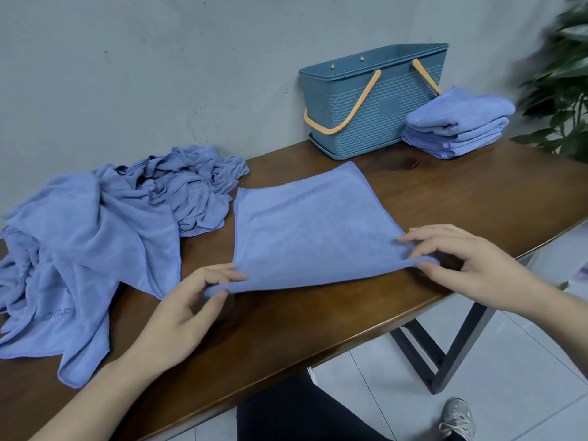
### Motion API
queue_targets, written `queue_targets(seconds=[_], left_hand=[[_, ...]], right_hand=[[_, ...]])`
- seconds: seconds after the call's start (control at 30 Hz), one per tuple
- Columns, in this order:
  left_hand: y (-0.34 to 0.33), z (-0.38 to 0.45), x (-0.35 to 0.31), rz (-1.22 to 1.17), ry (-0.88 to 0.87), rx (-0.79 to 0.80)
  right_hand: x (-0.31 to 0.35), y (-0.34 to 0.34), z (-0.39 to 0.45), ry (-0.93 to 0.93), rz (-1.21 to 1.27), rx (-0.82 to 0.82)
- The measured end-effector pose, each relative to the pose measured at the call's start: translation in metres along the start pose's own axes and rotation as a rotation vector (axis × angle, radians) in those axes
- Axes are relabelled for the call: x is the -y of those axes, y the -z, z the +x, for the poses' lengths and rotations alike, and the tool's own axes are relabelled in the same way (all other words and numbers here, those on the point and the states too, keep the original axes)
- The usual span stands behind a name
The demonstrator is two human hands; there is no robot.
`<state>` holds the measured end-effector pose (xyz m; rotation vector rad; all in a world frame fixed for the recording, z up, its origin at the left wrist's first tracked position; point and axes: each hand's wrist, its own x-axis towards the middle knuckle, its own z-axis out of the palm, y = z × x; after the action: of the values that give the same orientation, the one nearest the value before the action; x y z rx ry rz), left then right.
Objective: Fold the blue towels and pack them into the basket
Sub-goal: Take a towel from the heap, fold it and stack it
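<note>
A blue towel lies spread flat in the middle of the brown table. My left hand pinches its near left corner, and my right hand pinches its near right corner, both slightly lifted. A heap of crumpled blue towels covers the table's left part. A stack of folded blue towels rests at the back right, beside a teal basket with orange handles that stands against the wall. The basket's inside is hidden.
The table's front edge runs diagonally just below my hands, with black metal legs underneath. A green plant stands at the far right past the folded stack. A grey wall backs the table.
</note>
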<state>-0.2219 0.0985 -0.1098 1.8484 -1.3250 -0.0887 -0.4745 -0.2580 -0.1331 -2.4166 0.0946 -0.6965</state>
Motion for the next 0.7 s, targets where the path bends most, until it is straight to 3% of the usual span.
queue_targets(seconds=[0.17, 0.33, 0.4, 0.57, 0.7], left_hand=[[-0.006, 0.008, -0.007, -0.095, 0.096, -0.07], [-0.006, 0.007, -0.006, -0.143, 0.031, -0.185], [-0.005, 0.007, -0.003, -0.077, 0.002, -0.229], [-0.003, 0.008, 0.005, 0.035, -0.048, -0.089], [-0.005, 0.012, 0.003, 0.134, -0.028, -0.112]], right_hand=[[0.008, -0.001, 0.004, -0.131, 0.13, 0.077], [0.005, 0.0, 0.003, -0.009, -0.018, 0.102], [0.002, 0.0, 0.002, -0.021, 0.065, 0.067], [0.013, 0.003, 0.006, -0.166, 0.453, -0.022], [0.014, 0.0, 0.012, -0.143, 0.264, -0.02]])
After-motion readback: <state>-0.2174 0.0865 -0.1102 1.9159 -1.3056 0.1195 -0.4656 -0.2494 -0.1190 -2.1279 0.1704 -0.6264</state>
